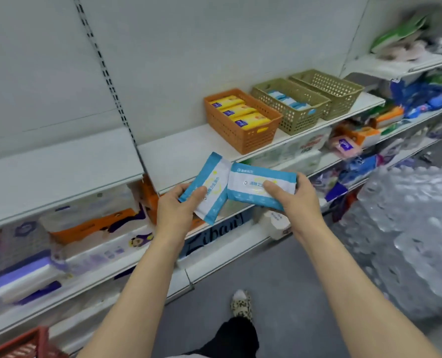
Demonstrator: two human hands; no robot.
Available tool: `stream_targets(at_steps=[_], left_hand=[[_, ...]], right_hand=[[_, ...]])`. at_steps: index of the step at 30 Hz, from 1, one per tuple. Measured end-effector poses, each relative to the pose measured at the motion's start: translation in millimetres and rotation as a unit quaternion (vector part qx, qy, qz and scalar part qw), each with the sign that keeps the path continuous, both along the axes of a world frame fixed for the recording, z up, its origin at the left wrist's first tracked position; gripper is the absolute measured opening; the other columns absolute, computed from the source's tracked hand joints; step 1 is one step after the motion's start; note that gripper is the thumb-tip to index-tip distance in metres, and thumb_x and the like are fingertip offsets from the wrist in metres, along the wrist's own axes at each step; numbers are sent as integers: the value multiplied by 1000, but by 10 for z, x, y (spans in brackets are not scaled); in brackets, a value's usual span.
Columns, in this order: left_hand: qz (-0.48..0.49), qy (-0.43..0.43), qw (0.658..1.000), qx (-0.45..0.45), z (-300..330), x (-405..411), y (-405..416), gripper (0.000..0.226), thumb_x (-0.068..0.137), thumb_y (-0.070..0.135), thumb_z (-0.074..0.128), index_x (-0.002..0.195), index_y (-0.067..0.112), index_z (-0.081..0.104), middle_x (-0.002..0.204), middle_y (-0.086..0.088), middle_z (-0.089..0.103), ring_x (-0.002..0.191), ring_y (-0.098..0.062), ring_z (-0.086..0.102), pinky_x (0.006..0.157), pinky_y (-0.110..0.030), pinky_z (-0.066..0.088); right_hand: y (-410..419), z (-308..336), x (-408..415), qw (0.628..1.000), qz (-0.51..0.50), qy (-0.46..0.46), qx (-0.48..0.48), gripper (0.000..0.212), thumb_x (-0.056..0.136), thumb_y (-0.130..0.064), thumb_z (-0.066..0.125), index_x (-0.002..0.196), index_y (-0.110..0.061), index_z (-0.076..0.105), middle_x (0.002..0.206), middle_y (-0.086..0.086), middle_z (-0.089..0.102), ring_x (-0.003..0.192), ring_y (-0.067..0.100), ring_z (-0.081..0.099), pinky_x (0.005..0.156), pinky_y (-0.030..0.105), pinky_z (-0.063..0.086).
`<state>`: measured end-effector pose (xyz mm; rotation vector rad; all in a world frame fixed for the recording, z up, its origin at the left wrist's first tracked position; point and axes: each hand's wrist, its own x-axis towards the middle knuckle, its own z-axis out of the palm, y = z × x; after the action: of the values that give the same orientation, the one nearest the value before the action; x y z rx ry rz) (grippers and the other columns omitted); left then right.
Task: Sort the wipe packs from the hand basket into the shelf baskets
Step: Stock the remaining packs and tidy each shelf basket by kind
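Head view: left hand (174, 206) gripped one blue wipe pack (209, 186), right hand (296, 196) another (260, 186), edges touching, before the shelf (178, 148); orange basket (243, 120), two olive baskets (291, 105) beyond.

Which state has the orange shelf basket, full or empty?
Nearly full: the orange basket holds three yellow packs in a row.

Your left hand (177, 205) gripping one blue wipe pack (209, 186), your right hand (296, 197) another (260, 186), packs touching, orange basket (243, 125) of yellow packs, two green baskets (302, 109) beside it on the shelf (178, 148)
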<state>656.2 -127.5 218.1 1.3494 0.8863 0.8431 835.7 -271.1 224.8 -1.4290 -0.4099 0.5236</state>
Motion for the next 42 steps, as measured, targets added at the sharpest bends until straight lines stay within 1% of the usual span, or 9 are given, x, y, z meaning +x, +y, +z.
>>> stream_targets(at_steps=[5,12,16,20,23,28,33,37,42], left_hand=[[-17,-13,999,39,104,1210,402,6,82,26,76,87,25,72,85,5,76,75,-10,71,58,-25,54],[-25,-41,998,50,289,3234,1136,22,83,16,75,104,18,67,98,-1,73,83,-17,69,79,-41,57],[2,-41,998,49,304,4103,1435,26,83,19,76,104,22,60,105,-4,70,93,-24,69,82,-42,57],[80,-63,994,41,341,4597,1714,28,82,18,77,96,24,54,94,4,67,77,-3,67,69,-23,54],[126,-83,988,27,337,4839,1933,21,83,16,76,92,24,59,90,10,68,70,5,67,59,-14,51],[226,-74,971,27,263,5062,2172,20,87,14,71,106,9,67,96,1,71,79,-6,69,66,-19,53],[305,-64,950,15,306,5259,2266,18,87,15,71,104,9,68,97,0,72,84,-9,71,69,-24,55],[352,-56,934,19,313,5301,2221,8,88,13,70,93,18,67,89,7,71,74,0,70,58,-16,52],[386,-21,922,1,276,5287,2178,5,88,19,71,90,22,67,88,7,73,74,-2,71,56,-19,53]], right_hand=[[300,91,1177,998,-39,-51,-12,36,78,-15,82,104,-24,59,102,-2,69,76,6,71,55,21,55],[807,463,3112,986,-90,-131,-54,40,80,-18,81,111,-24,56,104,-9,62,76,-10,65,53,10,49],[1004,540,3983,975,-93,-182,-82,47,79,-19,81,112,-36,53,119,-4,58,95,12,68,64,28,59],[1308,483,4612,974,-80,-183,-104,42,76,-21,83,96,-44,54,108,-3,63,87,15,70,68,38,61],[1748,404,5044,978,-34,-177,-104,43,75,-22,84,98,-45,55,106,-2,66,78,9,70,64,28,59],[2648,219,5583,958,101,-236,-131,57,78,-26,81,128,-28,53,124,-8,56,119,18,55,102,39,47],[3334,102,5840,925,221,-267,-153,60,81,-25,78,134,-27,49,128,-8,53,122,9,46,96,20,33],[3698,-25,5826,878,298,-321,-193,67,84,-25,75,141,-24,41,138,2,50,129,19,45,95,21,33],[3817,-269,5765,715,276,-580,-276,53,90,-45,63,135,-21,48,131,9,47,123,27,39,95,34,39]])
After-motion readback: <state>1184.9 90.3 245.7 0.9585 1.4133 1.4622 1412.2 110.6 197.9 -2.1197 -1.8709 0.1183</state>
